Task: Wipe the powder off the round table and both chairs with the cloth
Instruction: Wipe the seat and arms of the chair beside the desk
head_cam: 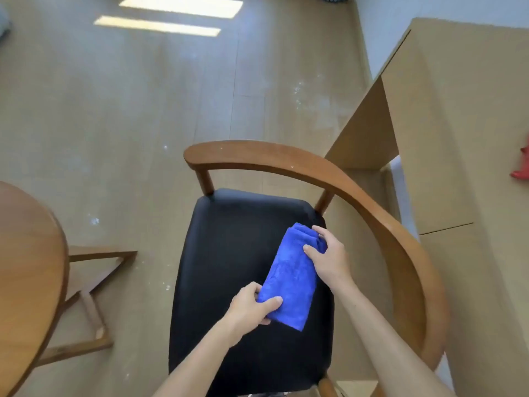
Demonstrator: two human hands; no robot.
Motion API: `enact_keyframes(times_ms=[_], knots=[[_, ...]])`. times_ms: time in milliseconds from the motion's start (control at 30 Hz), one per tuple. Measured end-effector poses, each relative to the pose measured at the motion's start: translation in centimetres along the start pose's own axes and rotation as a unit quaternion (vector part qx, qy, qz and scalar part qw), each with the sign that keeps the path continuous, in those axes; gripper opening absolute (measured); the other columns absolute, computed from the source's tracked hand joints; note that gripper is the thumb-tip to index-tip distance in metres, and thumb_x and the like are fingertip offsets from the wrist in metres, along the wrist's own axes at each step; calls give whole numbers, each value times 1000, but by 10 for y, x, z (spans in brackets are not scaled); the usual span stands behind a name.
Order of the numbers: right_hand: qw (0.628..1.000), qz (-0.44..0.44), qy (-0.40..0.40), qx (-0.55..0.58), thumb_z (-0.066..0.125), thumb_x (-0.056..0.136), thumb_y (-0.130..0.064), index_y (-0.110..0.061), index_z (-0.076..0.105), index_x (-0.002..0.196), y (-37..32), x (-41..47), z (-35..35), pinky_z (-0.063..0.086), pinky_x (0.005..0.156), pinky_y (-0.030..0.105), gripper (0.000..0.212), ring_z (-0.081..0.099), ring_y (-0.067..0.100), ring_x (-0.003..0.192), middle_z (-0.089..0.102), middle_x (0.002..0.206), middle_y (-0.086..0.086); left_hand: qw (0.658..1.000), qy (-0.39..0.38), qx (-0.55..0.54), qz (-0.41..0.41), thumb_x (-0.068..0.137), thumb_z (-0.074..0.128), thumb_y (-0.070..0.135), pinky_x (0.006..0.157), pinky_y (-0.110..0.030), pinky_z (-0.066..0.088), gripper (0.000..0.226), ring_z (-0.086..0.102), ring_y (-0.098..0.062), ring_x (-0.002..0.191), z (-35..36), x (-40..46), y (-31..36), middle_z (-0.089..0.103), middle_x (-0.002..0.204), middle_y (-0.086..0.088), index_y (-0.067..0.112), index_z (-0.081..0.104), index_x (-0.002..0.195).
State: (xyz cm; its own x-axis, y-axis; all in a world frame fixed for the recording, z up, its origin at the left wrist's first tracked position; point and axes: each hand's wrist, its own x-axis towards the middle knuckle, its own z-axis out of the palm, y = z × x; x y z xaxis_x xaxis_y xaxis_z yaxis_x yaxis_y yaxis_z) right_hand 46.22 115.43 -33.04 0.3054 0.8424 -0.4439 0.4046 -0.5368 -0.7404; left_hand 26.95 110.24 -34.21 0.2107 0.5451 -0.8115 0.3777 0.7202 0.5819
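While it lies folded into a long pad on the right half of the black seat (229,253), the blue cloth (292,279) is held at both ends. Its length runs diagonally, the far end near the seat's back-right corner and the near end toward the middle of the cushion.

At the near end the left hand (252,308) pinches the cloth's corner: the thumb lies across the top of the fabric and the curled fingers are tucked beneath or beside the edge. That forearm comes up from the bottom of the view, angled to the right, bare to the elbow.

At the far end the right hand (329,259) grips the bunched folds, thumb pressed on the upper face and fingers wrapped round the far side, with the back of the hand turned up. Its forearm enters from the lower right and crosses above the chair's curved wooden backrest (372,202), which sweeps round the seat's right side.

A few white specks show on the backrest rail, and more powder flecks (297,87) dot the pale wooden floor (114,110) beyond the chair. The round table (25,253) juts in at the left edge, its angled wooden base (94,270) visible below. A tan cabinet (458,110) stands to the right.
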Motion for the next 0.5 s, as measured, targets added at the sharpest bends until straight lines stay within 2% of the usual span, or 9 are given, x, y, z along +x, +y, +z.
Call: enact_keyframes(times_ms=[67, 133, 200, 300, 400, 500], knots=[[999, -6, -14, -44, 58, 94, -13, -20, 39, 145, 22, 16, 18, 36, 106, 23, 55, 41, 13, 132, 43, 146, -4, 996, 0, 86, -6, 84, 61, 37, 74, -27, 57, 27, 66, -8, 80, 7, 20, -19, 68, 93, 6, 21, 56, 105], [992, -3, -24, -121, 55, 96, -15, -21, 29, 150, 44, 26, 38, 26, 113, 32, 61, 28, 18, 142, 27, 155, 1, 980, -13, 199, -12, 91, 53, 32, 78, -26, 52, 35, 61, -10, 88, 8, 37, -38, 62, 103, 6, 21, 48, 124], [982, 0, -11, -191, 54, 95, -23, -26, 23, 151, 63, 27, 61, 22, 115, 38, 64, 17, 24, 145, 15, 159, 6, 967, 3, 255, -12, 95, 48, 25, 82, -24, 47, 44, 57, -12, 100, 8, 52, -57, 56, 118, 3, 18, 39, 137], [953, -5, 18, -302, 51, 93, -45, -33, 17, 151, 82, 16, 96, 24, 113, 48, 68, 9, 33, 145, 1, 159, 12, 948, 68, 308, 28, 96, 44, 22, 89, -21, 43, 40, 49, -10, 114, -2, 65, -70, 50, 129, 4, 19, 41, 136], [931, 23, 40, -362, 45, 89, -61, -35, 9, 152, 94, 7, 130, 25, 110, 55, 77, 7, 41, 143, -9, 158, 17, 894, 155, 408, 99, 96, 44, 24, 94, -23, 39, 36, 43, -11, 114, -23, 75, -72, 47, 127, 7, 20, 46, 132], [930, 59, 73, -355, 52, 84, -63, -32, 13, 153, 95, 3, 159, 29, 104, 60, 85, 16, 47, 140, 0, 158, 22, 852, 238, 443, 147, 86, 62, 15, 88, -36, 45, 34, 51, -26, 112, -50, 87, -67, 55, 122, -5, 9, 60, 120]])
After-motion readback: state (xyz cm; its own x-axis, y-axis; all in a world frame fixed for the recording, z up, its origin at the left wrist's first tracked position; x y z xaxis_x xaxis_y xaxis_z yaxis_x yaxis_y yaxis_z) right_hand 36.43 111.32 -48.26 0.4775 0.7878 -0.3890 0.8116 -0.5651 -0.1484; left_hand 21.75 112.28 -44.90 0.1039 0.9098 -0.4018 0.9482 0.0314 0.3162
